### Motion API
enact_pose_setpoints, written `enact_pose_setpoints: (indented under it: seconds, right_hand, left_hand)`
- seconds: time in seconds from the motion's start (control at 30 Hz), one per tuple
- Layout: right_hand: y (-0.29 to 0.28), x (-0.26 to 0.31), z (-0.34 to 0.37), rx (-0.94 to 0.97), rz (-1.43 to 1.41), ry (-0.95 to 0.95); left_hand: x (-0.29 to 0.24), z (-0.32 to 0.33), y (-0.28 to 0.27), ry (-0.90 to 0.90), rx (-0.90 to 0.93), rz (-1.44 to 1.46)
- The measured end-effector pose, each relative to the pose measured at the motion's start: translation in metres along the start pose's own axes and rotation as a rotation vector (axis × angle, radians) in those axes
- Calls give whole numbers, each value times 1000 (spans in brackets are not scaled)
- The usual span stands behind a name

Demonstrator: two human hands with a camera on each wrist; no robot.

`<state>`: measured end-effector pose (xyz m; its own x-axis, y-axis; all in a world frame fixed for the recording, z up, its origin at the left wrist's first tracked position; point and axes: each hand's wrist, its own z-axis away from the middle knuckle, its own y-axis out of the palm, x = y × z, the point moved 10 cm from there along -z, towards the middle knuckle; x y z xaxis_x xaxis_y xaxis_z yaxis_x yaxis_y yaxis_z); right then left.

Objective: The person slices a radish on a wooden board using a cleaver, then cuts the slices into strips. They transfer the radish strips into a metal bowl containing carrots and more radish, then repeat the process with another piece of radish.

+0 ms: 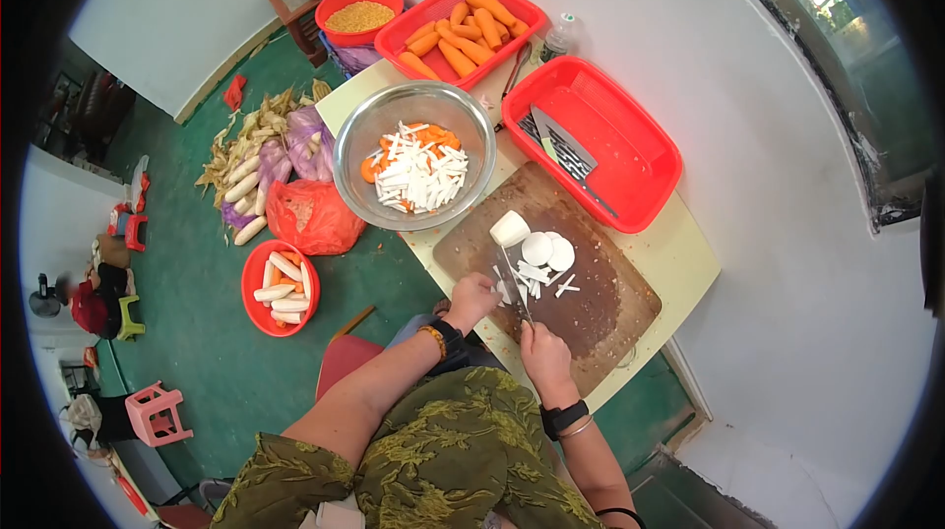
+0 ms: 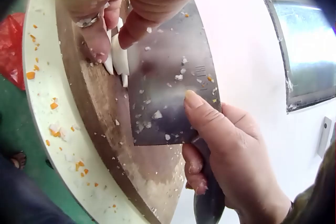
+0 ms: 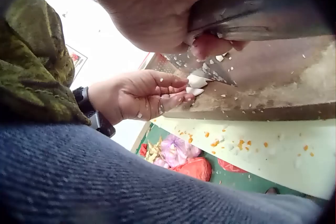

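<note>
My right hand (image 1: pixel 546 357) grips the dark handle of a cleaver (image 2: pixel 168 92), its thumb on the broad blade. Bits of white vegetable cling to the metal. Close beside the blade, my left hand (image 1: pixel 474 301) pinches white radish pieces (image 2: pixel 120 56) at the near left edge of the wooden cutting board (image 1: pixel 610 308). Past the cleaver lie a thick radish chunk (image 1: pixel 510 229), round radish slices (image 1: pixel 561 253) and cut radish strips (image 1: pixel 533 274). Beyond the board's far left corner stands a steel bowl (image 1: pixel 346 160) holding white strips over orange carrot pieces.
Behind the board, a red basket (image 1: pixel 655 150) holds another broad blade (image 1: pixel 571 145). Carrots (image 1: pixel 458 57) fill a second red basket (image 1: pixel 389 37), near a plastic bottle (image 1: pixel 561 34). On the floor at left are a red tub (image 1: pixel 250 308) of peeled vegetables and a red plastic bag (image 1: pixel 315 216).
</note>
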<state>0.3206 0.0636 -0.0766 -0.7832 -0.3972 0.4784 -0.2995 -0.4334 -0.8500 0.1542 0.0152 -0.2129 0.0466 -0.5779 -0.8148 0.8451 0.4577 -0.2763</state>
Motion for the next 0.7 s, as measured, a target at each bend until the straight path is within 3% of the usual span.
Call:
enact_pose_setpoints:
  seconds: [0.7]
  right_hand:
    - [15, 0, -13, 87, 83, -6]
  left_hand:
    - [-28, 11, -14, 19, -57, -62]
